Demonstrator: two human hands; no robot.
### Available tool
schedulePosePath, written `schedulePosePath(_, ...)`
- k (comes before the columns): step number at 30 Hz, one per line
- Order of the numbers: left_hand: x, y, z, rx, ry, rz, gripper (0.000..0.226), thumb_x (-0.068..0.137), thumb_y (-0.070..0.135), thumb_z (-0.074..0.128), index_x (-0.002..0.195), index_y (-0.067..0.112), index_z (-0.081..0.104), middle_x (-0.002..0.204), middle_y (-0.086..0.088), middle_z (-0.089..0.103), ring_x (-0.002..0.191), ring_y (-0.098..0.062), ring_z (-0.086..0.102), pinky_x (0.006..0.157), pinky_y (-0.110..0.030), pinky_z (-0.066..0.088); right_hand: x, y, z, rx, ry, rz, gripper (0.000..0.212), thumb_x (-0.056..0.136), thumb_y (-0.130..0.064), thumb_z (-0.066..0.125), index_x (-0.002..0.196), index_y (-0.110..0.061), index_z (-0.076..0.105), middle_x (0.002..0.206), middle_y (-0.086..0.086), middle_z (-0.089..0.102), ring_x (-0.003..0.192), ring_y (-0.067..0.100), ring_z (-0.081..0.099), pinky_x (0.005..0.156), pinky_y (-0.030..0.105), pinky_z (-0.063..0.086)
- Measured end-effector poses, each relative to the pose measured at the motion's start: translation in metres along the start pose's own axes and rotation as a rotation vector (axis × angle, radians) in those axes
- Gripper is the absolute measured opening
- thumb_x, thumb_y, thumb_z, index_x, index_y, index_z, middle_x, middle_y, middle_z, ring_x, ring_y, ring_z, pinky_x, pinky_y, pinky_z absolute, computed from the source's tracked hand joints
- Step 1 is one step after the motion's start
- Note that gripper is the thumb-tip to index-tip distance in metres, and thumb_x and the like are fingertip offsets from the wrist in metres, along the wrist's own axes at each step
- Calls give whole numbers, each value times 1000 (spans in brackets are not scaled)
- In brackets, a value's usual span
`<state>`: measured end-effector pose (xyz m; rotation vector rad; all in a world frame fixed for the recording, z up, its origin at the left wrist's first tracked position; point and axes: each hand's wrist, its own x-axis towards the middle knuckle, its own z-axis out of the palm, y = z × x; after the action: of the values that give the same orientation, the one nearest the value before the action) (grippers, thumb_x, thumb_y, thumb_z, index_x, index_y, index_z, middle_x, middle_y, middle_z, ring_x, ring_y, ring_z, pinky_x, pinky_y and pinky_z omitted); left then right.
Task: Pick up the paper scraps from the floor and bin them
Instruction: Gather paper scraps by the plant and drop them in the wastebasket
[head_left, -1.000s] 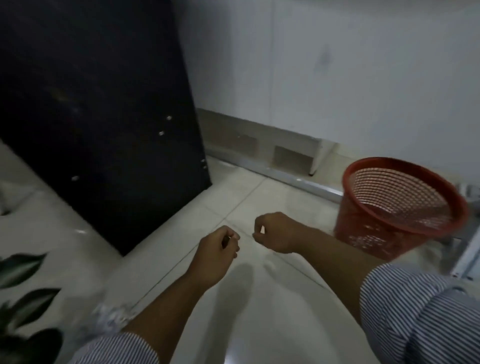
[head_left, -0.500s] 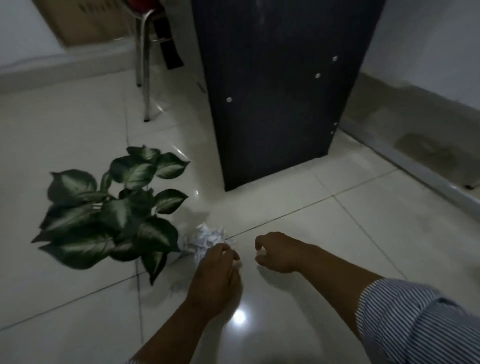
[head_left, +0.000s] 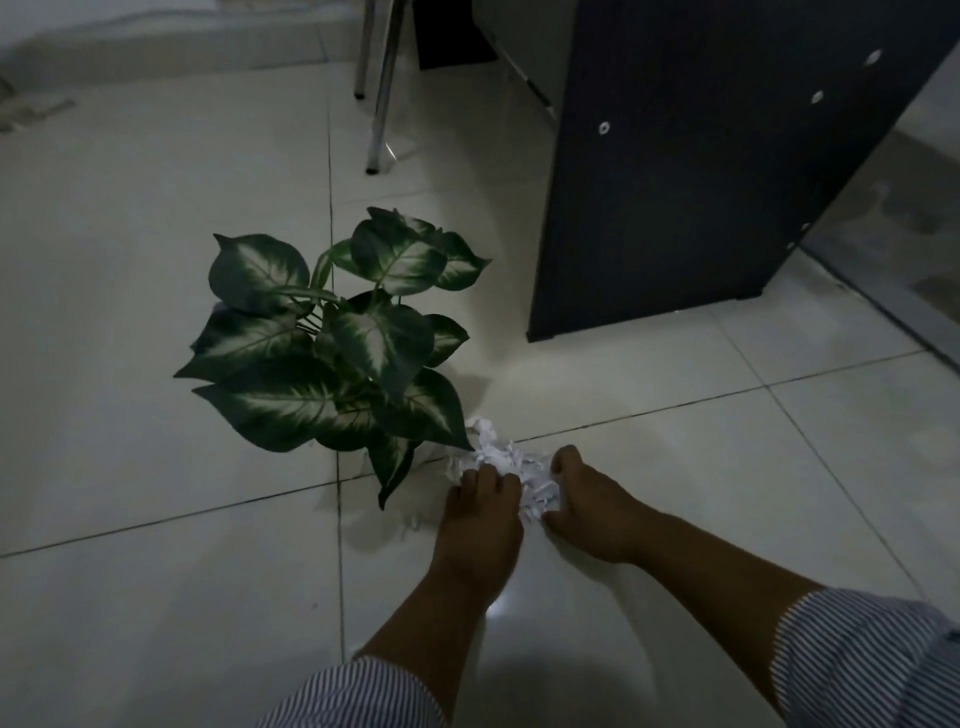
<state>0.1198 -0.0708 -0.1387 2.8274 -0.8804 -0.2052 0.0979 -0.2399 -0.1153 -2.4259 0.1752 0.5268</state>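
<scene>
- You are gathering: your left hand (head_left: 480, 512) and right hand (head_left: 587, 506) cup either side of the paper scraps (head_left: 511, 467), fingers curled round the pile but not yet closed.
- The scraps lie on the tiled floor (head_left: 156, 597), near you, just right of a leafy plant (head_left: 337, 343).
- They look white, shredded and loosely crumpled.
- Next, squeeze both hands together, lift, then find the bin, which is out of view.

Compared with a moment ago, both hands now reach the small heap of white crumpled paper scraps (head_left: 506, 470) on the floor: the left hand (head_left: 480, 525) lies on it, the right hand (head_left: 592, 506) cups its other side.
</scene>
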Motion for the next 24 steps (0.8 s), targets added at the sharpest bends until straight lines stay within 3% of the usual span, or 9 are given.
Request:
schedulePosePath(2, 0, 0, -5, -11, -7, 30, 23, 70, 17, 74, 89, 16, 61, 87, -8, 62, 76, -26, 60, 65, -34, 49, -3, 4, 6, -26, 10, -24, 43, 82, -29, 68, 105, -23, 32, 90, -5, 51, 70, 2, 47, 51, 15, 30)
schedulePosePath(5, 1, -2, -8, -91, 6, 71, 23, 88, 19, 57, 110, 13, 57, 107, -11, 64, 95, -29, 60, 80, -37, 48, -6, 6, 5, -49, 12, -37, 47, 78, -29, 72, 105, -23, 33, 95, -3, 49, 77, 7, 49, 55, 17, 33)
schedulePosePath(9, 4, -2, -14, -255, 34, 60, 30, 93, 30, 54, 119, 15, 55, 112, -8, 67, 96, -27, 64, 82, -36, 51, -8, 3, 1, -6, -17, -47, 53, 77, -26, 74, 108, -23, 32, 98, -3, 50, 81, 9, 53, 55, 13, 36)
schedulePosePath(13, 17, 10, -32, -370, -34, -9, 22, 87, 36, 62, 100, 19, 56, 95, -4, 68, 87, -24, 65, 73, -31, 51, -11, 0, -2, 52, -18, -66, 45, 81, -24, 71, 102, -18, 32, 84, -9, 47, 68, 1, 48, 48, 10, 36)
schedulePosePath(16, 30, 20, -52, -521, -71, -91, 20, 82, 32, 67, 81, 22, 50, 78, 0, 61, 74, -21, 60, 64, -30, 48, -15, 0, 1, 100, -24, -74, 45, 82, -24, 71, 105, -19, 33, 88, -7, 52, 71, 1, 52, 51, 11, 38)
schedulePosePath(19, 43, 24, -71, -528, -106, -75, 21, 84, 29, 69, 81, 18, 51, 85, -6, 63, 79, -22, 60, 65, -28, 44, -19, -1, 6, 157, 46, -75, 47, 83, -23, 71, 111, -19, 33, 100, -1, 59, 75, 1, 55, 58, 9, 42)
schedulePosePath(22, 52, 23, -87, -565, -63, -92, 27, 85, 29, 72, 77, 15, 51, 86, -8, 64, 77, -20, 57, 65, -28, 43, -21, -3, 8, 186, 88, -53, 45, 85, -22, 70, 112, -17, 34, 86, -10, 54, 67, 0, 51, 52, 6, 40)
schedulePosePath(24, 56, 24, -95, -589, 13, -106, 29, 86, 28, 72, 73, 14, 50, 82, -4, 61, 74, -15, 55, 62, -25, 40, -22, -3, 10, 153, 45, -75, 53, 85, -24, 68, 125, -14, 33, 89, -12, 54, 70, 0, 50, 56, 3, 38)
